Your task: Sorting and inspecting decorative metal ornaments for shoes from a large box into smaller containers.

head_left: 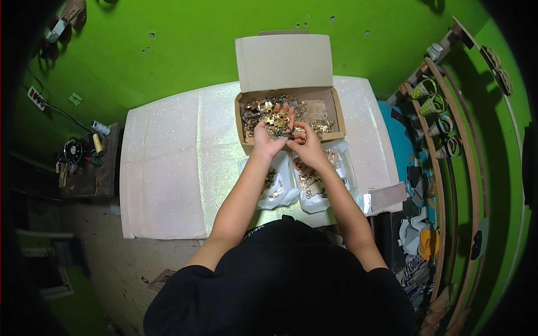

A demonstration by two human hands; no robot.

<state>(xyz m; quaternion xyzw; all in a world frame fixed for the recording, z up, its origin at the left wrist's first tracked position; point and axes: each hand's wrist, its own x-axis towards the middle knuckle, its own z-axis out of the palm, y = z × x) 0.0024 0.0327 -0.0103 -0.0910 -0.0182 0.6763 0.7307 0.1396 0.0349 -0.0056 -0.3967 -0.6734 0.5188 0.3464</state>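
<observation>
My left hand [270, 143] is palm up over the cardboard box [339, 115], cupping a heap of small gold and dark metal fittings [276, 119]. My right hand [308, 147] is beside it at the heap's right edge, fingers curled and thumb drawn in; what they pinch, if anything, is too small to make out. More metal fittings fill the box, mostly on its left, and its lid stands raised at the back. Nearer to me, a left white plastic-lined tray [286, 196] and a right one [350, 179] hold gold-coloured pieces, partly hidden under my forearms.
A glittery white cover [162, 162] lies over the table. A flat grey piece [388, 197] sits at its right front edge. Left stands a small dark stand with thread spools [101, 128]; right, a wooden rack [443, 157] holds sandals above piled scraps. A green wall [185, 45] rises behind.
</observation>
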